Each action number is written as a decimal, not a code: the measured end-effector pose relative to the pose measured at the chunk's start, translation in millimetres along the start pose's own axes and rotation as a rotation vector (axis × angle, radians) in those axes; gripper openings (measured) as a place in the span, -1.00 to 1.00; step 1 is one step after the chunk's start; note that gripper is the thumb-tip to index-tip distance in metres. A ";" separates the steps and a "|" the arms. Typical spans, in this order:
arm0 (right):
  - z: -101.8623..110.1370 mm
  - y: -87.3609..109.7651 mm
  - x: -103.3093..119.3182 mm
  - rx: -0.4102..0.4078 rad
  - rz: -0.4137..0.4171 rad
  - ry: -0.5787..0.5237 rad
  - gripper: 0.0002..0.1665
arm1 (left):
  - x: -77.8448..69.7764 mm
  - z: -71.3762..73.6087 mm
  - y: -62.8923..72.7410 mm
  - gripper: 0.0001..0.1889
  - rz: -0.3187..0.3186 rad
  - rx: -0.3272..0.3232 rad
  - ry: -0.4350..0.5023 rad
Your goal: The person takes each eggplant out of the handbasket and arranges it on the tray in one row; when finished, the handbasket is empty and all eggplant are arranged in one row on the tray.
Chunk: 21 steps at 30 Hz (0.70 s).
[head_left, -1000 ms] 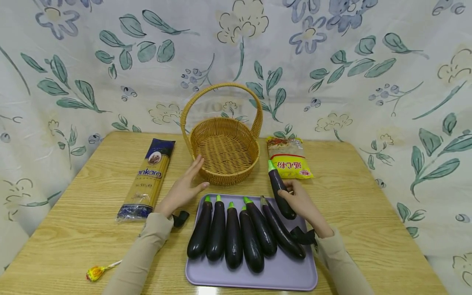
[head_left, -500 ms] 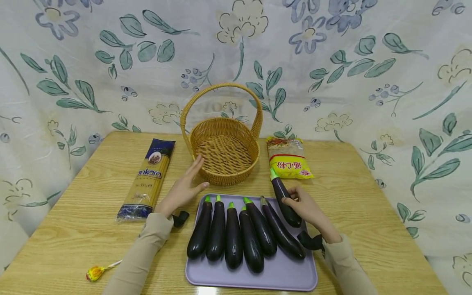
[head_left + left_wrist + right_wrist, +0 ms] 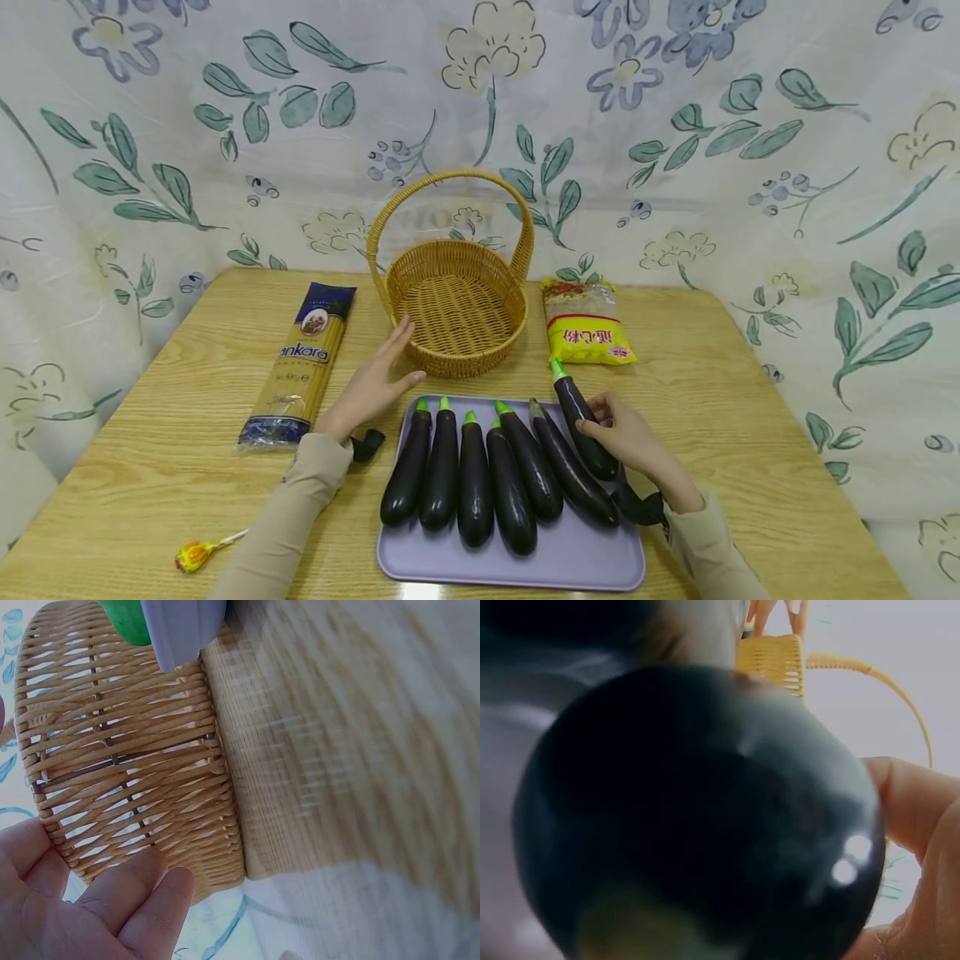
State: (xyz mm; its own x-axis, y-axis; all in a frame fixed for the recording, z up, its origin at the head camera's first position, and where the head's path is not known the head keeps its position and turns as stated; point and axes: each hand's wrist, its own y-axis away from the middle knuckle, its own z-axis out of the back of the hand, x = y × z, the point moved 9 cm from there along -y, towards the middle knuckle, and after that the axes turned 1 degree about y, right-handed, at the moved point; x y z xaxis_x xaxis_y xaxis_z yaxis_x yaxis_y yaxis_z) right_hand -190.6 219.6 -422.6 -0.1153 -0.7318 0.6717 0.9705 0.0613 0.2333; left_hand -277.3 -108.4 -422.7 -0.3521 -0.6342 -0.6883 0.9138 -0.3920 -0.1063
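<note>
My right hand [image 3: 630, 435] grips a dark eggplant [image 3: 572, 400] with a green stem, thumb on one side. Its rounded end fills much of the right wrist view and lies over the right edge of the lilac tray [image 3: 510, 571]. Several more eggplants [image 3: 475, 492] lie side by side on that tray, stems pointing away. My left hand [image 3: 371, 390] rests with relaxed fingers at the near left side of the wicker basket [image 3: 461, 363]. In the left wrist view the fingertips [image 3: 176, 889] lie right at the woven wall. Nothing lies inside the basket.
A pack of spaghetti [image 3: 303, 367] lies left of the basket, and a yellow bag of pasta [image 3: 588, 325] to its right. A wrapped lollipop [image 3: 197, 554] is near the front left. A floral cloth [image 3: 480, 100] hangs behind the wooden table [image 3: 720, 400].
My right hand has moved the gripped eggplant toward me and slightly right, down along the tray's right side. The left hand and the basket have stayed where they were.
</note>
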 end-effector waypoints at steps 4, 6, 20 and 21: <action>-1.4 3.4 2.5 0.006 0.018 0.012 -0.48 | -0.5 0.6 0.0 -0.14 -0.002 -0.003 0.010; -1.9 5.2 3.8 0.012 0.027 0.014 -0.48 | -0.4 0.6 0.3 -0.14 -0.002 -0.003 0.011; -5.8 19.8 -7.4 -0.014 -0.007 0.040 -0.48 | -0.2 -0.3 0.4 -0.15 -0.004 -0.004 0.000; -5.9 20.6 -8.6 -0.020 -0.013 0.047 -0.48 | -0.2 0.1 0.4 -0.15 -0.003 -0.005 -0.001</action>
State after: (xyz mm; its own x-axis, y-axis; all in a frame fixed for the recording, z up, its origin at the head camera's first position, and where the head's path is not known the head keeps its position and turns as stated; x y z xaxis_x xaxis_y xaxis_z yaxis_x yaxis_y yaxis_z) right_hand -168.3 223.2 -427.7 -0.1189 -0.7633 0.6350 0.9730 0.0378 0.2276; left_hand -276.9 -108.5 -422.5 -0.3549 -0.6340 -0.6871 0.9138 -0.3903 -0.1119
